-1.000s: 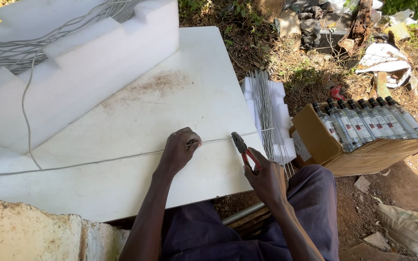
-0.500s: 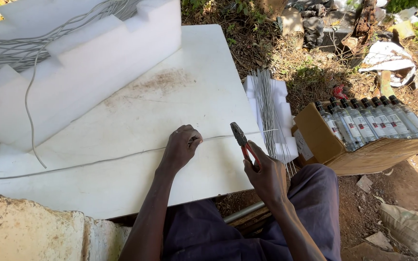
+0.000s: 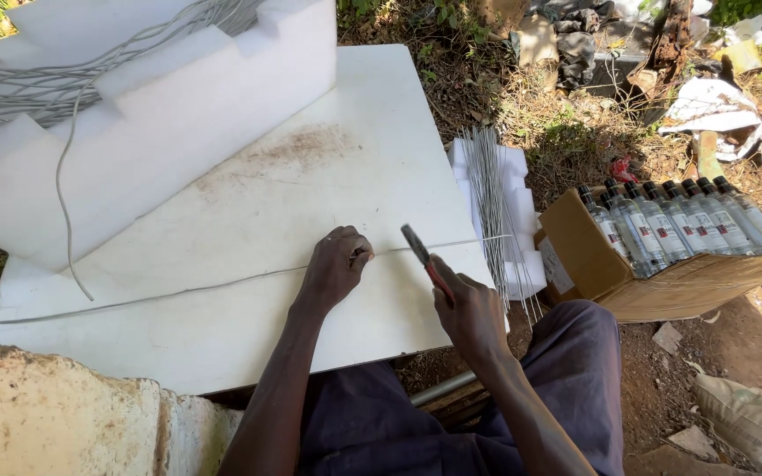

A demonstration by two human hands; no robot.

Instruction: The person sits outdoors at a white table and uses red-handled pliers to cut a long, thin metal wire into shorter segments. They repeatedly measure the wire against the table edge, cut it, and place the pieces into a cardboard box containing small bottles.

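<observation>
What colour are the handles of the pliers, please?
Red, seen in the head view where the pliers sit in the right hand.

Brown cardboard box (image 3: 606, 269) at right, tilted open, clear white-labelled bottles (image 3: 676, 225) inside.

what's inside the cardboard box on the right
The cardboard box holds a row of clear glass bottles with dark caps, lying side by side. Their lower ends and anything beneath them are hidden by the box wall.

I sit outdoors in bright sunlight at a white slab counter (image 3: 249, 211) set on bare reddish dirt (image 3: 663, 388), a rough pale stone block (image 3: 55, 423) at my left and dry grass with scattered rubbish (image 3: 575, 79) beyond.
</observation>
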